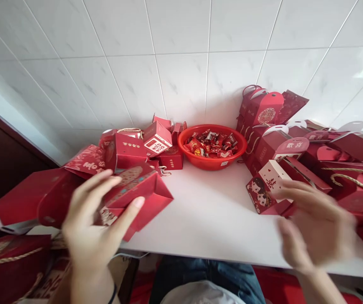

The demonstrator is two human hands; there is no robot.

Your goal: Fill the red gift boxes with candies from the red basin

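My left hand (94, 223) is closed around a red paper gift box (149, 202), with the thumb on its near side and the fingers over its far side. The box is tilted above the front of the white table, and an open hollow shows at its right end. My right hand (317, 228) is smeared by motion but appears open, thumb and fingers apart and nothing visible between them. Just beyond its fingertips stands a small cream and red box (274, 177) with two cartoon figures on its side. Whether the fingers touch that box I cannot tell.
A red plastic basin (213, 162) of wrapped candies (211, 143) stands near the tiled wall (181, 80). Red gift boxes (130, 150) are heaped at the left. More boxes and rope-handled bags (352, 190) crowd the right of the white table (206, 211).
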